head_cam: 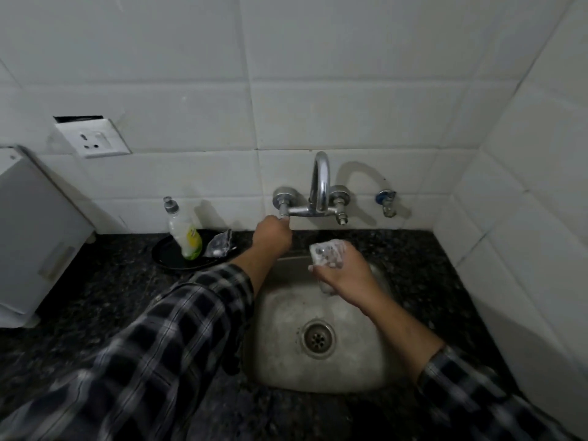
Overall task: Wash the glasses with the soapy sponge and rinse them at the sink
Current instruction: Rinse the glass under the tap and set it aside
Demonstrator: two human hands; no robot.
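Foam coats the glass (327, 254), which your right hand (342, 278) grips around its middle, fingers curled, over the sink (280, 345). It sits at 12 o'clock from the drain (318, 337), below the spout (321, 183). Your left hand (273, 233) is closed around the tap handle (284, 211), at 10 o'clock from the glass. On the counter (95, 281), at 9 o'clock from that hand, a black tray (165, 253) holds a soap bottle (186, 233) and a foamy lump (219, 243) too dim to name.
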